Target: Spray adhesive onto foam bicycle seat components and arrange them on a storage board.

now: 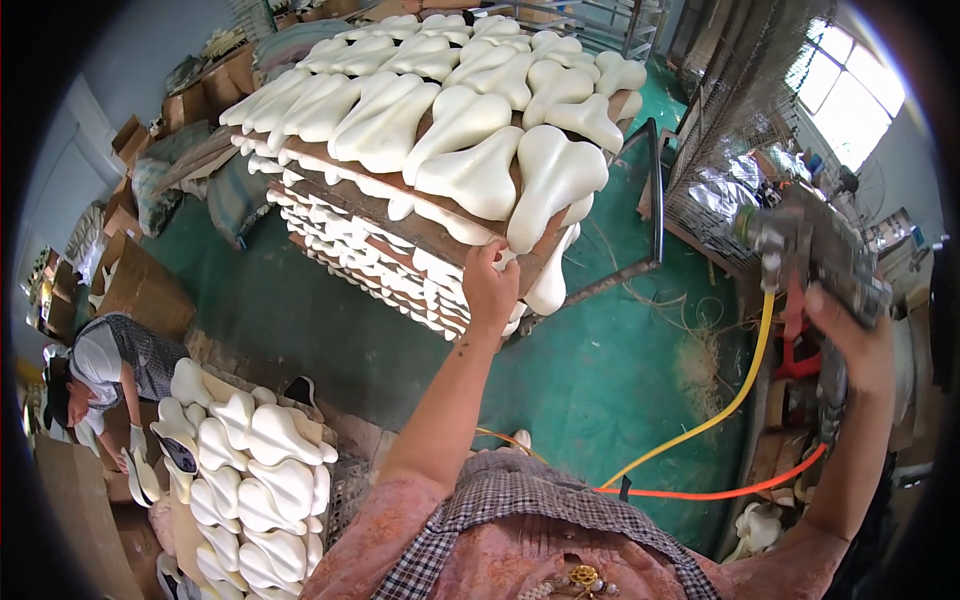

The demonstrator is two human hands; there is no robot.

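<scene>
White, bicycle-saddle-shaped pads [465, 160] lie close together on a brown board that tops a tall stack. At the front right corner of that board, my left hand [490, 283] is closed on the narrow tip of one white saddle pad [553, 180]. The wide end of this pad points away from me. My right hand [848, 325] is raised at the right, wrapped round a dark, stained spray gun [815, 250]. A yellow hose [752, 375] joins the gun near its front, and an orange hose [745, 494] runs up to the bottom of its handle.
More pads fill layered boards [370, 255] below. A dark metal frame [655, 200] stands right of the stack, before a wire mesh rack [715, 160]. At lower left, a co-worker [110, 370] bends beside another pile of pads [255, 470]. Cartons [150, 290] line the left side.
</scene>
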